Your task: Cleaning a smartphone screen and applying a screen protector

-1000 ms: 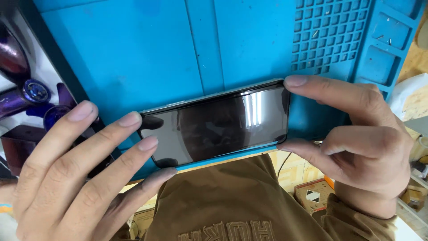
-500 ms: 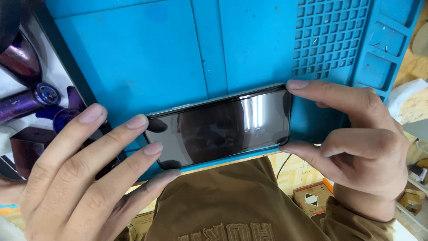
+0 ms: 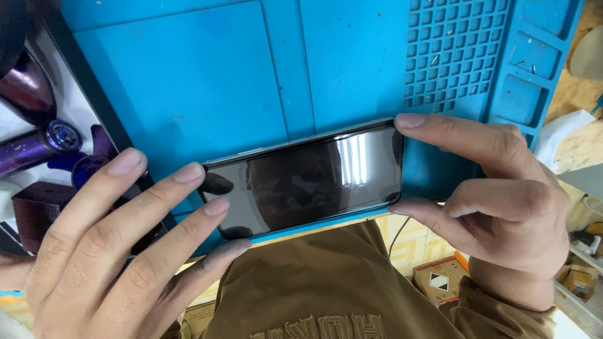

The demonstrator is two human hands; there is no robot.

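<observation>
The dark phone (image 3: pixel 304 182) lay flat on the blue mat (image 3: pixel 188 94) near its front edge. The right hand (image 3: pixel 496 201) pinched one end and the left hand (image 3: pixel 119 245) touched the other with spread fingers. It looked thin, slippery and easy to crack, so the edges were the best place to hold.

Single head cam, looks steeply down, close over blue mat (image 3: pixel 188 94) edge.

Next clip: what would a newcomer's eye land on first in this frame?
The dark, glossy phone lying sideways at the near edge of the blue work mat, its black screen mirroring light. The right hand pinches its right end between forefinger and thumb, while the left hand spreads its fingertips against the left end. Purple tools sit beside the mat at far left.
</observation>
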